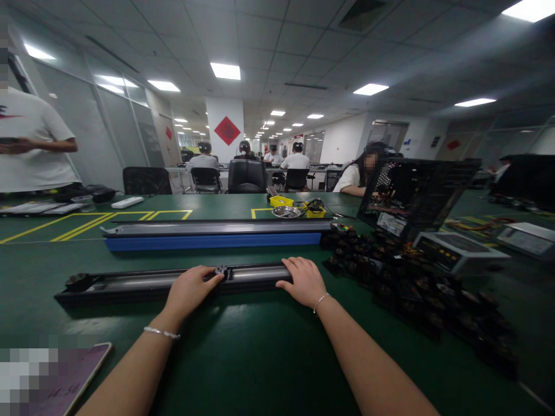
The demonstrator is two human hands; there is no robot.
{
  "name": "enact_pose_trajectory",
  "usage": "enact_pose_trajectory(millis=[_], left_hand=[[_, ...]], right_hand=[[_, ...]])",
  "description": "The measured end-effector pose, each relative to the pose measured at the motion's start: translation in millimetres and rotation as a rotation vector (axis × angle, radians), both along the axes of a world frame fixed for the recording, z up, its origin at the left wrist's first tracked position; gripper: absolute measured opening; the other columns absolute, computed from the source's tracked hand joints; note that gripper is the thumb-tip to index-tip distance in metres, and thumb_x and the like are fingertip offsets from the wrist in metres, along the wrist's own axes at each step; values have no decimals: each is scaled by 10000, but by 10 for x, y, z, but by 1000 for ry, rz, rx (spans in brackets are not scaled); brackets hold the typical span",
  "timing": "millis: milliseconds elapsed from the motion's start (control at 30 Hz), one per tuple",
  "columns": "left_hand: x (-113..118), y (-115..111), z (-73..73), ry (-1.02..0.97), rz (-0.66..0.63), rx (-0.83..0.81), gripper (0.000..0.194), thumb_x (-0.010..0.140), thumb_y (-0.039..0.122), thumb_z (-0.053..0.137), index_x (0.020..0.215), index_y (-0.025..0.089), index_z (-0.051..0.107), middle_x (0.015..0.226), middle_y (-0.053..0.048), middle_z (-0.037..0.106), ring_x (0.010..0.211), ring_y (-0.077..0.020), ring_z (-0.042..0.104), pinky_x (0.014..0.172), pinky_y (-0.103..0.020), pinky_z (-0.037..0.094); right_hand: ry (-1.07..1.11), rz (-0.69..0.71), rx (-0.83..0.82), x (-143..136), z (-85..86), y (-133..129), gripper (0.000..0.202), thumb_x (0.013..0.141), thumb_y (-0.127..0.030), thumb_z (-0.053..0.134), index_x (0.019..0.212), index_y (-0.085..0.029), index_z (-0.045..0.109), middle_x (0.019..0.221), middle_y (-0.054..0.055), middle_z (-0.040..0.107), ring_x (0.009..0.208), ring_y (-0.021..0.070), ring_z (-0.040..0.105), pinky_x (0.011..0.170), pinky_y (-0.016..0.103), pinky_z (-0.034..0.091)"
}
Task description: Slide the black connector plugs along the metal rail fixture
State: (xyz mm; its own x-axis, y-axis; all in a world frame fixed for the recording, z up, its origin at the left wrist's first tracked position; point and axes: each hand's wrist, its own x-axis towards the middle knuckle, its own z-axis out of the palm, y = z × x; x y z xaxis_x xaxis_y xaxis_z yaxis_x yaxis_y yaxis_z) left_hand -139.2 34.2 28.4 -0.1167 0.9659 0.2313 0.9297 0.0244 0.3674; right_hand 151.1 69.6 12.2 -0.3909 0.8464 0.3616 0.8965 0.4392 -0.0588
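A long, narrow black housing (143,281) lies across the table in front of me, with a shiny grey tube-like strip along its inside. My left hand (193,287) reaches over its middle, thumb and fingers closed at a small dark clip-like part (222,271) that sits across the strip. At the housing's right end, my right hand (304,280) is wrapped over the edges, fingers on the far side and thumb on the near side. Behind it, a second long black-and-silver housing (217,228) rests on a blue bar (212,241).
A heap of black parts (403,283) spreads right of my hand, near a power supply unit (459,251) and an open computer case (420,193). Further back are a yellow tray (281,201) and a metal dish (286,212). A phone (65,381) lies front left. Other people sit and stand beyond.
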Motion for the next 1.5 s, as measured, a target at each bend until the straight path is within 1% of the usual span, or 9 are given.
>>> enact_pose_trajectory(millis=[133,367,433,600,700,933,1167,1500], left_hand=[[-10,9,-17,6,-1,-14,454,754,553,432,997,247,663,1045,-33,670,978,-220,586,842,-299,415],[-26,24,-43,-9,4,-7,452,738,569,454,973,253,677,1034,-30,679,974,-221,598,819,-291,428],[10,19,-41,2,-26,-7,424,750,550,447,958,265,682,1028,-23,681,961,-217,603,814,-293,433],[164,-7,-28,77,-211,54,421,804,509,381,972,260,676,1009,-20,685,943,-192,604,860,-297,425],[210,-13,-33,87,-261,83,421,815,495,375,987,249,670,1041,-15,676,980,-187,587,897,-311,416],[200,-5,-54,82,-284,72,421,811,491,387,1034,250,651,1132,7,635,1069,-178,551,954,-315,394],[272,-28,-51,115,-312,58,436,814,484,381,1089,242,619,1187,9,601,1108,-168,532,982,-307,375],[376,-39,-94,179,-412,49,477,802,450,411,1227,256,505,1301,13,504,1176,-169,476,1011,-322,346]], right_hand=[[-7,-5,-1,6,-1,2,642,770,-633,445,1255,-212,472,1258,80,507,1152,247,407,978,379,254],[-14,-2,11,7,1,1,642,775,-634,435,1250,-205,475,1246,82,513,1143,243,412,975,371,251],[-17,-1,13,6,3,0,642,775,-635,432,1249,-203,474,1244,84,513,1141,243,411,972,370,252],[-17,5,15,9,-3,5,645,768,-634,446,1245,-201,476,1238,85,516,1134,241,415,965,364,255],[-11,5,17,11,-11,8,648,765,-639,447,1244,-203,479,1233,80,520,1133,238,416,967,362,253],[-2,-3,9,10,-11,6,638,766,-625,458,1246,-205,478,1240,80,517,1143,238,410,968,363,250],[10,-5,15,5,-12,5,639,759,-627,463,1238,-204,485,1223,74,529,1137,233,415,974,362,245],[26,-7,22,-1,-16,4,636,750,-628,462,1226,-206,494,1214,71,534,1132,234,418,980,361,239]])
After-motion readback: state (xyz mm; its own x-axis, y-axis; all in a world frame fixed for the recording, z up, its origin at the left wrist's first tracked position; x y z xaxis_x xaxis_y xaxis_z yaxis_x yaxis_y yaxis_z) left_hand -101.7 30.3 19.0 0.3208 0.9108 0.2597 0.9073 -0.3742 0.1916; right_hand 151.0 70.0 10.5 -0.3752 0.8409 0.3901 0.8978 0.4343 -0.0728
